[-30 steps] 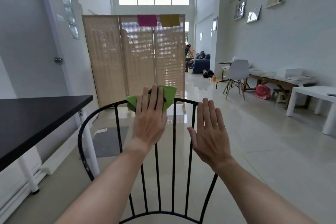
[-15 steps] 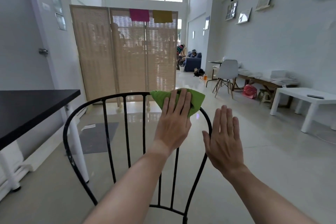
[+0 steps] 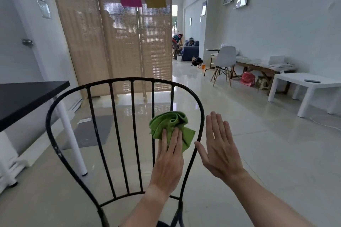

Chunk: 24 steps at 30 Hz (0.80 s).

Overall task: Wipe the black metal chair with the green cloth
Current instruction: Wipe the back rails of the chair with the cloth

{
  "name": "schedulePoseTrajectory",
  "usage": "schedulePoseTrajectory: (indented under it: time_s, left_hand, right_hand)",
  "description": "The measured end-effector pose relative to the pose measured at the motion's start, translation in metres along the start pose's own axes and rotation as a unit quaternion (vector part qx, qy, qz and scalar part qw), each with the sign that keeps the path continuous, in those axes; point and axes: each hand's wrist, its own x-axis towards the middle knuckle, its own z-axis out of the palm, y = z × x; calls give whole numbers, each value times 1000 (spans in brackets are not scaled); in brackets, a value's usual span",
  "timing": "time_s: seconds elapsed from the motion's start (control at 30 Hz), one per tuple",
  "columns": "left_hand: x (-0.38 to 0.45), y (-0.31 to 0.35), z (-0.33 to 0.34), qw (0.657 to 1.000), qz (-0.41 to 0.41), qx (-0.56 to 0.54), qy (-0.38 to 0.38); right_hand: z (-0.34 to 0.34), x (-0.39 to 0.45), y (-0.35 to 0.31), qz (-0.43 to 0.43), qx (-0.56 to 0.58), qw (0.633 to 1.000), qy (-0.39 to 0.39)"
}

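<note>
The black metal chair (image 3: 129, 80) stands right in front of me, its arched back with thin vertical bars facing me. My left hand (image 3: 168, 158) presses the bunched green cloth (image 3: 167, 122) flat against the right-hand bars of the back, about halfway down. My right hand (image 3: 220, 145) hovers open with fingers straight, just right of the frame's right side and apart from it. The seat is mostly out of view below.
A black-topped table (image 3: 27, 97) with white legs stands close on the left. A tan folding screen (image 3: 114, 42) stands behind the chair. On the right are a white low table (image 3: 304, 83), a white chair (image 3: 224, 61) and a wooden bench. People sit far back.
My left hand has slid the cloth from the top rail rightward, then down onto the right bars, bunching it. My right hand stayed open beside the frame. The view shifted.
</note>
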Motion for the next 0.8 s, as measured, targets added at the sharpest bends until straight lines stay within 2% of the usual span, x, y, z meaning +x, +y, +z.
schedulePoseTrajectory:
  time_s: [0.1,0.23,0.3,0.47,0.63,0.8]
  left_hand:
    - [11,6,-5,999,-21,-25,35]
    - [78,5,-34,989,-56,-76,115]
    - [110,0,-50,986,-63,-74,132]
    - [126,-1,-58,989,-38,-57,130]
    - [105,16,-46,990,63,-76,100]
    - [77,41,-22,975,6,-208,77]
  right_hand:
    - [0,0,-2,-17,5,1000,5]
    - [-4,3,1,-29,-7,1000,-5]
    - [-6,4,3,-32,-7,999,-6]
    - [-4,-4,4,-20,1,1000,-6]
    - [7,-24,9,11,-7,1000,-16]
    - [22,-49,9,89,24,995,-47]
